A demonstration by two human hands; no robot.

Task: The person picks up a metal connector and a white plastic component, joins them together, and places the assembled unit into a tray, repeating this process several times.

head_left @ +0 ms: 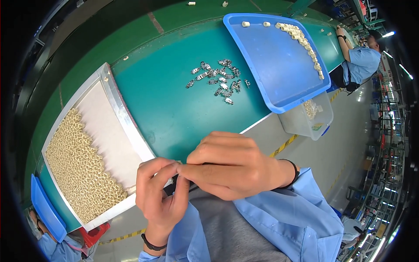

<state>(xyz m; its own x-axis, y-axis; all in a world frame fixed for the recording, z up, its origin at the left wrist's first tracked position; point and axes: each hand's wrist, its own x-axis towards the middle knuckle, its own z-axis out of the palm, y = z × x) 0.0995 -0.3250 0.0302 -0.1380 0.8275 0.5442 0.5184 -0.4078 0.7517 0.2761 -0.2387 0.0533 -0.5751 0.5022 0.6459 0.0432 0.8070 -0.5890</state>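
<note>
My left hand (159, 190) and my right hand (238, 167) meet in front of my body, over the near edge of the green table. Thumbs and fingertips of both are pinched together, almost touching each other. Whatever small piece sits between them is mostly covered by the fingers, so I cannot tell its kind. Beyond the hands, a loose group of small shiny metal clips (223, 80) lies on the green tabletop (161, 100). To the left is a white-framed tray (114, 94), part filled with many small cream-coloured pieces (80, 168) packed close together.
A blue tray (279, 65) at the right holds cream cylinders (301, 39) along its far side. Under it stands a clear plastic bin (305, 124). Another blue tray (47, 209) is at the far left. One co-worker (362, 61) sits far right, another (54, 246) lower left.
</note>
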